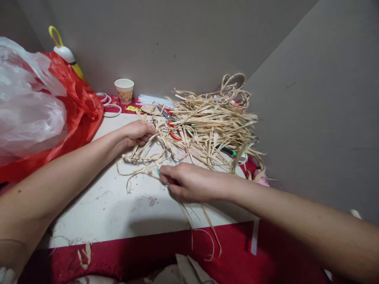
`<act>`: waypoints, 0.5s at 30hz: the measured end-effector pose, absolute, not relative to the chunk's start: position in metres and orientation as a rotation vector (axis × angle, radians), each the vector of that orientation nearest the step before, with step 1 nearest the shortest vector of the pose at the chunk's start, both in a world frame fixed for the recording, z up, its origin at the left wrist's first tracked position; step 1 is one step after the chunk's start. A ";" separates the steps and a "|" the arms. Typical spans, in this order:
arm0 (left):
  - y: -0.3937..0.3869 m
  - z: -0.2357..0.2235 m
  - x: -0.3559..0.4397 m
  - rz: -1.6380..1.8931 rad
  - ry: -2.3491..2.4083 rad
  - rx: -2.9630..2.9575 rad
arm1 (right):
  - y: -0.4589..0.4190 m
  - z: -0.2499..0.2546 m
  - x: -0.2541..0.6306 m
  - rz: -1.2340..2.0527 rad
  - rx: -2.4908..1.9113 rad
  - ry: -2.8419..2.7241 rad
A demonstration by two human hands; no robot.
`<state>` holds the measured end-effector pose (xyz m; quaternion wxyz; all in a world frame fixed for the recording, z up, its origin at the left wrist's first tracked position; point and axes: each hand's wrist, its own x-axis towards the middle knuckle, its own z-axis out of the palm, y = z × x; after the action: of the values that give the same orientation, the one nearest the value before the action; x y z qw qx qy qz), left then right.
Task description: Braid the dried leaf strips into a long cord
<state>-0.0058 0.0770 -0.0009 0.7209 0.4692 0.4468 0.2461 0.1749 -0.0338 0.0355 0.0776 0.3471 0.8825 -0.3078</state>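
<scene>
My left hand (139,132) is closed in a pinch at the end of a braided straw cord (161,128), left of the main heap. Nearer to me, my right hand (189,181) is closed around a small whitish tube-like thing (153,172) with a blue-green mark; its far part is hidden by the fingers. Loose straw strands hang below that hand. A thin braid (142,159) lies on the white board (97,209) between both hands. Behind them rises a heap of dry straw strips (213,118). Orange-handled scissors (174,135) lie partly under the straw.
A red plastic bag (85,106) and a clear bag (32,106) bulge at left. A paper cup (124,91), white rings (112,110) and pale sticks (155,101) stand or lie along the back. A dark-and-green handle (227,150) pokes from the straw. Grey walls enclose the table.
</scene>
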 end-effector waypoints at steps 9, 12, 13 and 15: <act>0.076 0.000 -0.005 0.546 0.989 1.038 | -0.032 0.052 0.197 -0.986 1.102 2.644; 0.077 -0.001 -0.005 0.544 0.991 1.033 | -0.039 0.055 0.202 -0.755 0.987 2.754; 0.077 -0.001 -0.005 0.542 0.992 1.033 | -0.043 0.055 0.202 -0.704 0.919 2.775; 0.077 -0.001 -0.005 0.537 0.994 1.040 | -0.053 0.055 0.200 -0.610 0.772 2.794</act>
<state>-0.0053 0.0768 -0.0013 0.7196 0.4703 0.4494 0.2429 0.2000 -0.0532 0.0547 0.0896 0.2595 0.9395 -0.2050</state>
